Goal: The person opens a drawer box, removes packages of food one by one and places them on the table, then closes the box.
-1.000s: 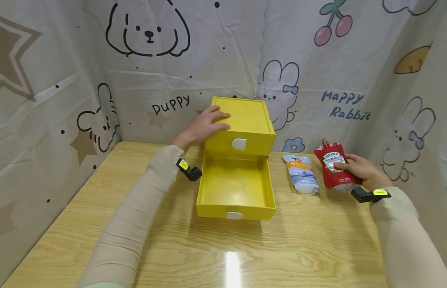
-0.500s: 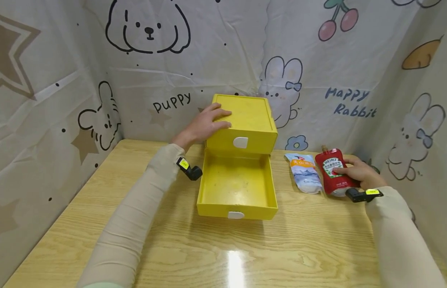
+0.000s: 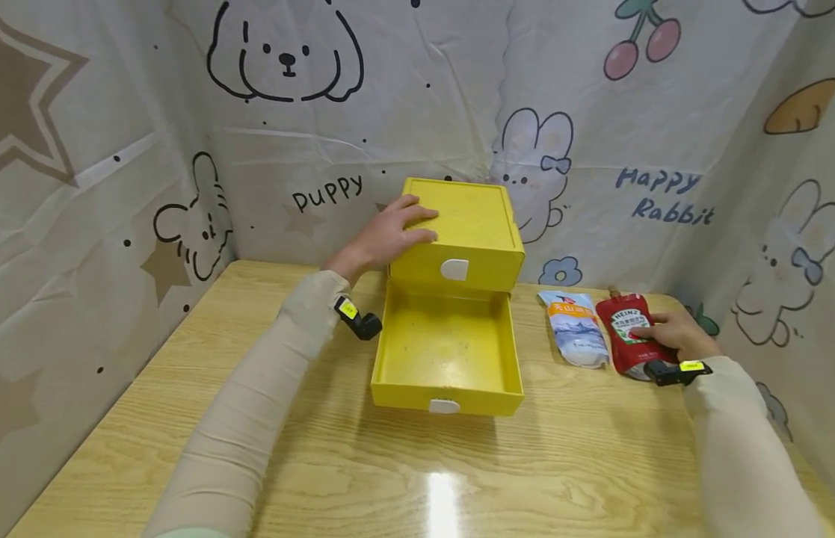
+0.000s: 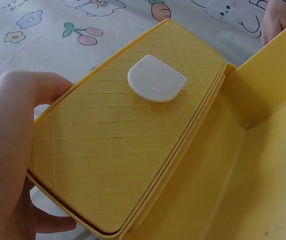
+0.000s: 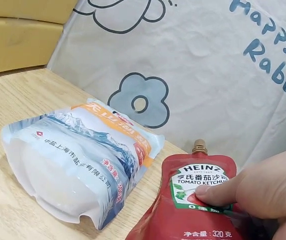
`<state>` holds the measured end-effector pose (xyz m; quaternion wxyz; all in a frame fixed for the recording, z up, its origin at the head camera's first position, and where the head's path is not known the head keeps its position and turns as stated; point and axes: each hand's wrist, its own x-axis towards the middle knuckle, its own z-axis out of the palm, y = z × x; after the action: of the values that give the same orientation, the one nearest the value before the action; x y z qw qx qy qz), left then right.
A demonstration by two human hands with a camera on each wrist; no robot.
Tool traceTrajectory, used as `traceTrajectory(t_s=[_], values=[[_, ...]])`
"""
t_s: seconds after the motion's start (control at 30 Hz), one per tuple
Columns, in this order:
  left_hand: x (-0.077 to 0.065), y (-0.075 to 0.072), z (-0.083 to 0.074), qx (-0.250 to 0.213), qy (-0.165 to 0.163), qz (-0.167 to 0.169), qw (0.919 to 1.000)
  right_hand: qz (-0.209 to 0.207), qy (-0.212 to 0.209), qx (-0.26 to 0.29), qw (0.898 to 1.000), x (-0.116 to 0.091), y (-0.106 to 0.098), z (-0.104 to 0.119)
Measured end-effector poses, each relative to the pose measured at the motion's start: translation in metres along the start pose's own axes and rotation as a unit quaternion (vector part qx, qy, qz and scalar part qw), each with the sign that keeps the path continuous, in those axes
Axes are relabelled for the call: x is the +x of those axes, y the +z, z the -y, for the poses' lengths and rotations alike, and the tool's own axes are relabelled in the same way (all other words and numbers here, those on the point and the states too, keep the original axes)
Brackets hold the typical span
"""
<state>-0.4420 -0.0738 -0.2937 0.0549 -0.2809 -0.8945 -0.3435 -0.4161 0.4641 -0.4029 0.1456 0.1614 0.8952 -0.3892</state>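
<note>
My left hand [image 3: 397, 230] rests on the left part of the top of a yellow two-drawer box [image 3: 474, 217], fingers spread over its edge. The left wrist view shows digits over the top edge and along the side of the upper drawer front [image 4: 113, 135], which is shut. Below it the lower drawer [image 3: 447, 351] is pulled out, nothing in it. My right hand [image 3: 682, 335] holds a red Heinz ketchup pouch [image 3: 626, 314] with a brown cap; the thumb presses its label in the right wrist view. Left of the pouch lies a white and blue salt bag [image 5: 83, 150].
Everything is on a wooden table [image 3: 363, 478]. A printed fabric backdrop [image 3: 424, 134] rises close behind the box and the bags. Side curtains with printed drawings stand at left and right.
My right hand has brought the ketchup pouch lower and slightly toward me, beside the salt bag. The left hand stays on the box, and the head view has shifted slightly.
</note>
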Motion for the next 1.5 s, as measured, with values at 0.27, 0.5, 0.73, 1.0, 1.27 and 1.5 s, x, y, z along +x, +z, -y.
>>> traceTrajectory(t_s=[0.27, 0.5, 0.73, 1.0, 1.27, 1.5], values=[[0.001, 0.003, 0.0, -0.002, -0.001, -0.004, 1.0, -0.031, 0.039, 0.005, 0.999, -0.004, 0.003, 0.003], [0.001, 0.003, 0.0, -0.003, -0.002, -0.004, 1.0, -0.048, 0.051, -0.006, 0.998, -0.008, 0.007, 0.006], [-0.001, 0.002, 0.001, -0.006, -0.005, 0.001, 1.0, -0.123, 0.077, -0.105, 0.984, -0.016, 0.016, 0.012], [-0.003, 0.001, 0.001, -0.009, -0.004, 0.0, 1.0, -0.112, 0.063, -0.149, 0.98, -0.021, 0.017, 0.013], [-0.005, -0.001, 0.0, -0.009, -0.007, -0.002, 0.9999, -0.107, 0.022, -0.183, 0.977, -0.018, 0.018, 0.013], [-0.003, 0.0, 0.0, -0.005, -0.007, -0.002, 1.0, -0.146, 0.009, -0.154, 0.977, -0.018, 0.024, 0.023]])
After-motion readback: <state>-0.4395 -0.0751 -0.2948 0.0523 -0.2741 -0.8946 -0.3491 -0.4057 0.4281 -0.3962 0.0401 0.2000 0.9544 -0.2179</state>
